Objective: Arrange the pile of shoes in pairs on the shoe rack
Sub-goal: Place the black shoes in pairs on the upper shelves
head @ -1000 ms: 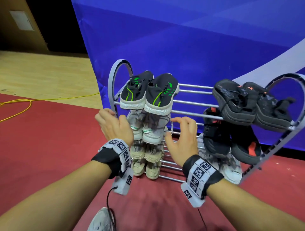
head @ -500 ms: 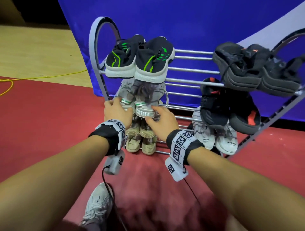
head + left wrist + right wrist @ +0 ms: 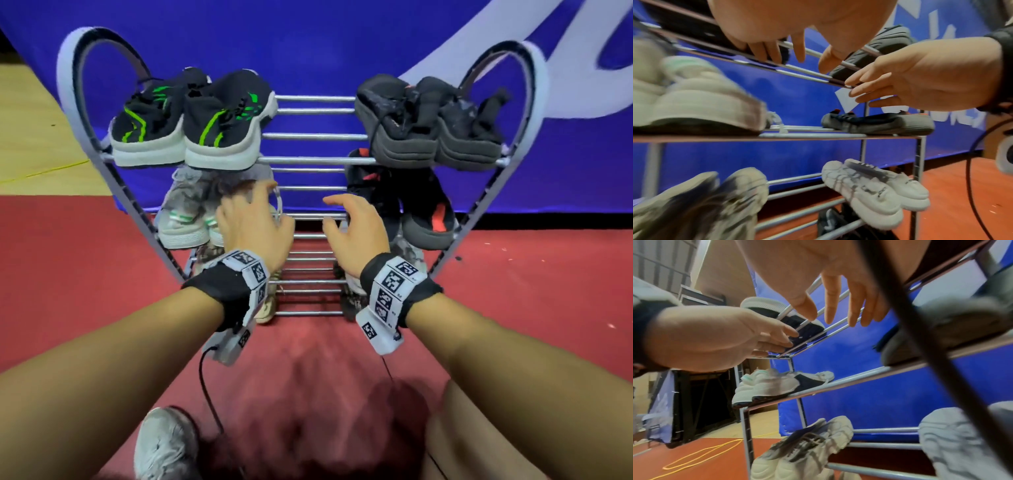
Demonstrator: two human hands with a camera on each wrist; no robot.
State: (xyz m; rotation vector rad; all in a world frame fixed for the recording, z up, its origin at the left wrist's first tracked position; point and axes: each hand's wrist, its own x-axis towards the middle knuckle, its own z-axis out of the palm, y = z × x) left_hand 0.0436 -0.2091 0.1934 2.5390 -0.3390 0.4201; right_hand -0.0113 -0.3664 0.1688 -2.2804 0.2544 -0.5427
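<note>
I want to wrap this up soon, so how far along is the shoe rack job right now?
Nearly done, it seems. Done: the black-and-green sneakers and black shoes sit paired on the shoe rack, with more pairs on the lower shelves. In hand: nothing; the left hand and right hand hover open. Left: no loose pile shows, only the grey sneaker at the bottom edge.

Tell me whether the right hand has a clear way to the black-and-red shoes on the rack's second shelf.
Probably yes. The right hand is open, holds nothing, and hovers just left of the black-and-red shoes; nothing lies between them, though the top shelf sits close above.
</note>
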